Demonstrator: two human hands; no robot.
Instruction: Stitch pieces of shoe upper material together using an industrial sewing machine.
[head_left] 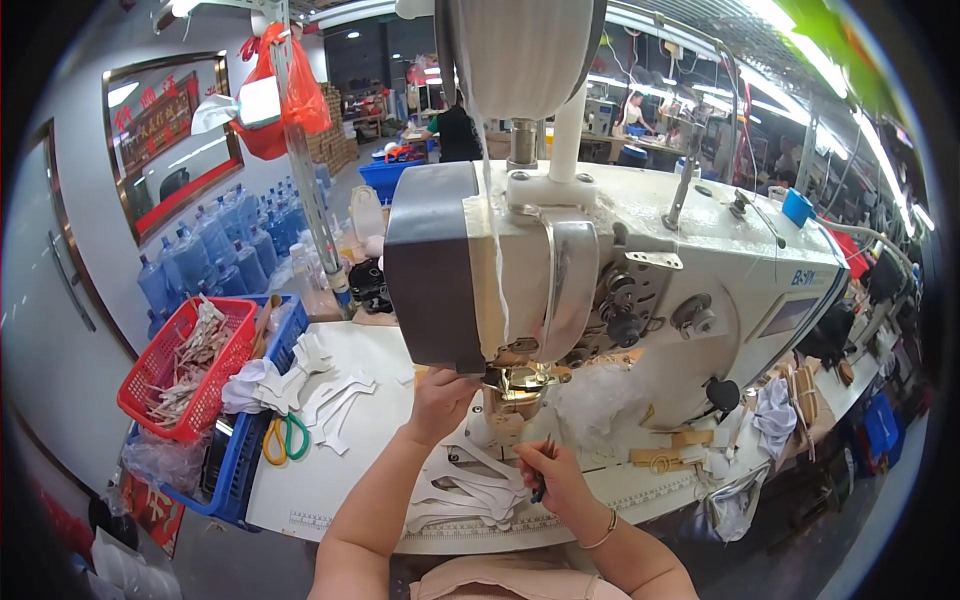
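Observation:
A large white and grey sewing machine (450, 260) fills the middle, its needle area lit by a small lamp. My left hand (443, 403) is raised beside the needle, just under the machine head, with its fingers bent together. Whatever they pinch is hidden. Lower and to the right, my right hand (562, 480) is closed round a slim, dark, pointed tool (540, 490); its exact kind is hard to make out. Between my forearms lie several white cut pieces (465, 485) with narrow curved arms. A thick white thread (495, 200) runs down the machine's front from a big spool (520, 60).
More white cut pieces (335, 400) and green-and-yellow-handled scissors (286, 437) lie on the left. Beyond them, a red basket (150, 385) sits on a blue crate (235, 470). A ruler strip (620, 500) lines the table's front edge. White fluff (600, 400) lies right of the needle.

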